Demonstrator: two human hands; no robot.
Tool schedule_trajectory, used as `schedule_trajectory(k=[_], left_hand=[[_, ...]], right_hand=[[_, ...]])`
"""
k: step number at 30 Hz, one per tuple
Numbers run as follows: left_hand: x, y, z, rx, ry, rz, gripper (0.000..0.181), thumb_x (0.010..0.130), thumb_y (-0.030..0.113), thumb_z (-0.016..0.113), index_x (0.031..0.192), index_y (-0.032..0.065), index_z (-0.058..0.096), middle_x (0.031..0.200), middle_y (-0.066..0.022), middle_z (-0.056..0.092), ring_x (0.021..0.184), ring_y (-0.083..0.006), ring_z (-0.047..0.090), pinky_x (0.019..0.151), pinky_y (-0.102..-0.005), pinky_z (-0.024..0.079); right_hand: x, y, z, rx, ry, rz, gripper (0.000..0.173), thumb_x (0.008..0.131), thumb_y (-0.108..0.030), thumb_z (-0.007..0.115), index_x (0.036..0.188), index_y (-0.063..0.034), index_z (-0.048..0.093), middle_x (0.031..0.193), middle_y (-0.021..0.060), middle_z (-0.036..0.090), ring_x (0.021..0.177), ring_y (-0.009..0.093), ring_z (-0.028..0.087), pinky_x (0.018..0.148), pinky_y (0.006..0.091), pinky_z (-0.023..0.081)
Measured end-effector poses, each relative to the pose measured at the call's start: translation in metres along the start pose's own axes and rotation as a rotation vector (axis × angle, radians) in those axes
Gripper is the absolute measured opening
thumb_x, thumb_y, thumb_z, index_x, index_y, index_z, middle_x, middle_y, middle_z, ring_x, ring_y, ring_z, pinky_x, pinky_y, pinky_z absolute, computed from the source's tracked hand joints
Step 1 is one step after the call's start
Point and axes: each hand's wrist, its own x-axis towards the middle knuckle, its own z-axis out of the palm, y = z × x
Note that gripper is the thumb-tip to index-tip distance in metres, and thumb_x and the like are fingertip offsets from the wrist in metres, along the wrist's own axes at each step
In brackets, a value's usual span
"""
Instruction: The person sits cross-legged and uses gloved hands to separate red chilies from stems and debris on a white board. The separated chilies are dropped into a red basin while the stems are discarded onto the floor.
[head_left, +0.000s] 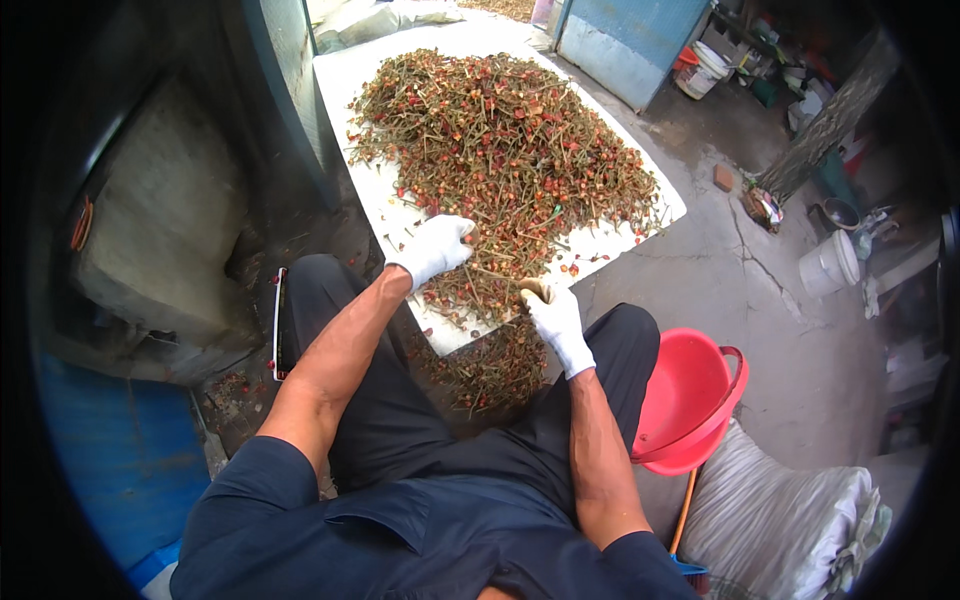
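A broad heap of dried plant stems with small red pieces, which look like chili pepper stalks (495, 142), covers much of a white board (382, 202) before me. My left hand (442, 247), in a white glove with a tan palm, is over the heap's near left side. Its fingers are curled, with a small red piece showing at the fingertips. At the board's near right edge is my right hand (556, 319), gloved alike and with bent fingers; whether it grips anything is hidden. More stems (495, 367) lie below the board, between my knees.
To my right are a red plastic basin (686, 382), a stuffed white woven sack (772, 510) and a broom (684, 510). Farther right stand a white bucket (829, 262) and a wooden post (832, 112). A pale bulky block (165, 217) is at left.
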Motion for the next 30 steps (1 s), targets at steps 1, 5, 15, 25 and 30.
schedule_trajectory(k=[1,5,15,25,30], left_hand=[[-0.001,0.0,0.0,0.012,0.0,-0.004,0.018,0.079,0.018,0.068,0.094,0.0089,0.073,0.09,-0.0174,0.073,0.089,-0.037,0.072,0.08,-0.0457,0.056],[-0.008,-0.009,0.0,0.019,-0.04,-0.024,0.016,0.08,0.018,0.07,0.092,0.0075,0.072,0.089,-0.0161,0.073,0.085,-0.0361,0.071,0.076,-0.0446,0.055],[-0.022,0.003,0.012,0.173,-0.178,0.132,0.048,0.086,0.035,0.072,0.122,0.0028,0.067,0.111,-0.0205,0.069,0.106,-0.0412,0.067,0.091,-0.0498,0.055],[-0.031,0.004,0.036,0.269,-0.101,0.216,0.018,0.086,0.013,0.066,0.103,0.0094,0.069,0.096,-0.0164,0.068,0.091,-0.0394,0.07,0.079,-0.0489,0.056],[-0.03,-0.006,0.037,0.132,0.021,0.274,0.021,0.084,0.015,0.067,0.103,0.0098,0.072,0.097,-0.0157,0.069,0.092,-0.039,0.069,0.081,-0.0489,0.056]], right_hand=[[0.001,0.001,0.002,-0.046,0.015,-0.037,0.026,0.097,-0.016,0.068,0.118,-0.0027,0.076,0.106,0.0114,0.08,0.097,0.019,0.075,0.087,0.0318,0.056],[0.007,0.011,0.009,-0.128,0.037,-0.05,0.029,0.097,-0.015,0.068,0.122,-0.001,0.074,0.108,0.0116,0.079,0.096,0.018,0.074,0.087,0.0315,0.056],[0.021,0.017,0.026,-0.248,-0.075,0.043,0.033,0.094,-0.027,0.068,0.12,-0.0089,0.076,0.112,0.0145,0.077,0.107,0.03,0.074,0.096,0.0393,0.056],[0.017,0.017,0.034,-0.27,-0.094,0.06,0.035,0.093,-0.026,0.069,0.123,-0.0095,0.075,0.116,0.014,0.077,0.11,0.029,0.074,0.097,0.0377,0.056],[0.017,0.019,0.037,-0.166,-0.13,0.048,0.034,0.092,-0.026,0.07,0.121,-0.0093,0.076,0.114,0.0129,0.078,0.108,0.028,0.074,0.098,0.0363,0.055]])
